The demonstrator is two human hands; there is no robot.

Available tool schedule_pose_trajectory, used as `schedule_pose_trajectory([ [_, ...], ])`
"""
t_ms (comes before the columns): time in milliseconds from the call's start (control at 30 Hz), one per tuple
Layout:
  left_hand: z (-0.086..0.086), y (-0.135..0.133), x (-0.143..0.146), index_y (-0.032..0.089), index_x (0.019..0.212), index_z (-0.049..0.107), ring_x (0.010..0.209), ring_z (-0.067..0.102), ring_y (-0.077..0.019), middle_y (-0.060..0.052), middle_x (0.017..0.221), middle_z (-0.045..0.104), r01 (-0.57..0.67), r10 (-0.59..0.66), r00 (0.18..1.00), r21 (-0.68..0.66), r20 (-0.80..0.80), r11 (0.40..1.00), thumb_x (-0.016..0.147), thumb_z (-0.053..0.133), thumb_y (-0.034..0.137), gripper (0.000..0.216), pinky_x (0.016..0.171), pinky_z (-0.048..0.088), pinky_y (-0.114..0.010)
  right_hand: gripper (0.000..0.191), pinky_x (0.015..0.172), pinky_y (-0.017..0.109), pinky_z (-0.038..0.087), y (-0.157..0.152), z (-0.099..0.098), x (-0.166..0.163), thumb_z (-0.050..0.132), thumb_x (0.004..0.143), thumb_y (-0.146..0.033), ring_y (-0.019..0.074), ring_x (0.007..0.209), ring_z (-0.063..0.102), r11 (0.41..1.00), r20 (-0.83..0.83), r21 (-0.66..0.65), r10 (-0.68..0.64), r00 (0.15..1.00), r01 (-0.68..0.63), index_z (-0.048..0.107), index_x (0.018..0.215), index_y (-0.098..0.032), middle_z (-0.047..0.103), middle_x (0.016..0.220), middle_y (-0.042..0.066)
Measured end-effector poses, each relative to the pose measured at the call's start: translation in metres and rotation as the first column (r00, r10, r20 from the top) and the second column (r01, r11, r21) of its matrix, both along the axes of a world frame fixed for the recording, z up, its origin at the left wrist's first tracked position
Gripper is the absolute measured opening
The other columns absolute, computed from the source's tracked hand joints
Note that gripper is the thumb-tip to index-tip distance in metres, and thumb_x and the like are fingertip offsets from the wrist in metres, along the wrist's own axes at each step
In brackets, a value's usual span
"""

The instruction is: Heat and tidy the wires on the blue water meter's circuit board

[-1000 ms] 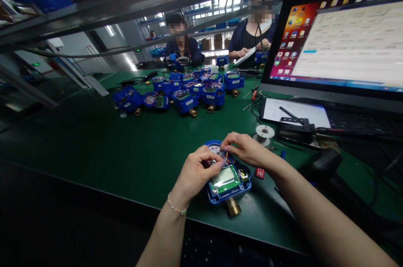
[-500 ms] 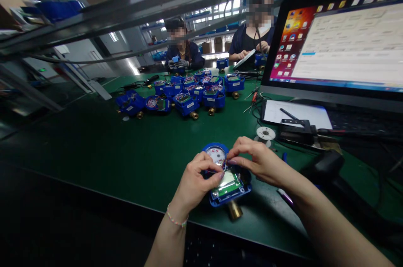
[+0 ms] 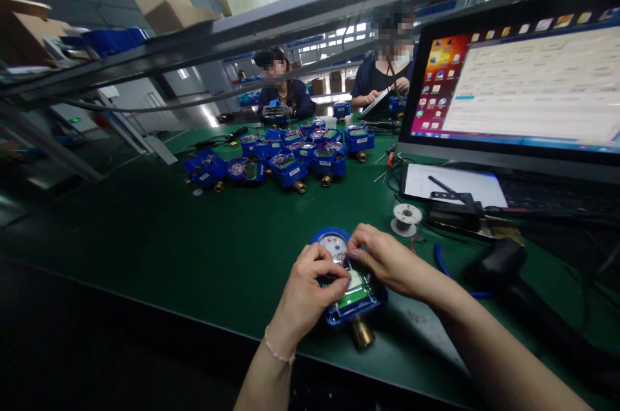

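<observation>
A blue water meter [image 3: 352,298] with a white dial, a green circuit board and a brass fitting lies on the green bench near its front edge. My left hand [image 3: 310,291] has its fingers curled over the meter's left side, thumb pressing on the board. Reaching in from the right, my right hand [image 3: 385,260] pinches something small at the meter's top, between dial and board. What the fingertips hold is too small to make out.
Several more blue meters [image 3: 290,156] are grouped at mid-bench. A monitor [image 3: 518,84], a paper sheet [image 3: 455,181], a wire spool [image 3: 405,217], black tools and cables fill the right. Two other people [image 3: 283,91] work at the far side. A metal shelf runs overhead.
Both hands have closed in over the meter's board, my left thumb now pressing on it. The view has tilted up slightly.
</observation>
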State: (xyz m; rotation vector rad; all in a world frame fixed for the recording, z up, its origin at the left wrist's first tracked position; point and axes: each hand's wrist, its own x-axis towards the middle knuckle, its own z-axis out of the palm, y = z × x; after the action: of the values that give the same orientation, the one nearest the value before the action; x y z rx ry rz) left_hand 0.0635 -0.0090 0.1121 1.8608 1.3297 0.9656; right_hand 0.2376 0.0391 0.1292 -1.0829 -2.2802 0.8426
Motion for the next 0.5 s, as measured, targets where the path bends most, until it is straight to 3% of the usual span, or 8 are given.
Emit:
schedule_pose_trajectory([
  [133, 0.0, -0.001, 0.0, 0.024, 0.07, 0.066, 0.084, 0.046, -0.0164, 0.0, 0.08, 0.049, -0.004, 0.004, 1.0, 0.001, -0.001, 1.0, 0.072, 0.065, 0.011, 0.013, 0.077, 0.034, -0.03, 0.016, 0.069, 0.027, 0.039, 0.005, -0.01, 0.006, 0.041, 0.086, -0.022, 0.0134, 0.075, 0.049, 0.996, -0.091, -0.008, -0.086, 0.992, 0.085, 0.051, 0.075, -0.017, 0.053, 0.08, 0.003],
  [267, -0.001, 0.0, 0.003, 0.024, 0.07, 0.066, 0.081, 0.046, -0.0159, 0.0, 0.078, 0.048, -0.017, 0.018, 1.0, 0.036, -0.022, 0.999, 0.071, 0.065, 0.009, 0.015, 0.077, 0.034, -0.031, 0.016, 0.067, 0.026, 0.039, 0.004, -0.009, 0.009, 0.043, 0.085, -0.026, 0.0129, 0.073, 0.05, 0.998, -0.087, -0.057, -0.029, 0.996, 0.024, 0.053, 0.076, -0.018, 0.054, 0.079, 0.002],
  [400, -0.002, 0.001, 0.009, 0.023, 0.069, 0.066, 0.078, 0.045, -0.0168, 0.0, 0.074, 0.049, -0.073, 0.093, 0.989, 0.164, -0.118, 0.984, 0.07, 0.066, 0.008, 0.014, 0.081, 0.033, -0.036, 0.02, 0.066, 0.026, 0.04, 0.002, 0.004, 0.023, 0.041, 0.085, -0.033, 0.0141, 0.071, 0.051, 0.988, -0.084, -0.073, -0.14, 0.987, 0.134, 0.051, 0.074, -0.02, 0.054, 0.074, 0.002],
  [500, -0.002, -0.003, 0.012, 0.021, 0.069, 0.064, 0.078, 0.046, -0.0163, 0.0, 0.074, 0.048, -0.099, 0.167, 0.963, 0.302, -0.21, 0.948, 0.069, 0.065, 0.008, 0.013, 0.092, 0.026, -0.044, 0.026, 0.061, 0.026, 0.041, -0.02, 0.004, 0.052, 0.037, 0.086, -0.041, 0.0141, 0.065, 0.051, 0.973, -0.07, -0.123, -0.202, 0.977, 0.193, 0.05, 0.074, -0.022, 0.055, 0.07, 0.002],
])
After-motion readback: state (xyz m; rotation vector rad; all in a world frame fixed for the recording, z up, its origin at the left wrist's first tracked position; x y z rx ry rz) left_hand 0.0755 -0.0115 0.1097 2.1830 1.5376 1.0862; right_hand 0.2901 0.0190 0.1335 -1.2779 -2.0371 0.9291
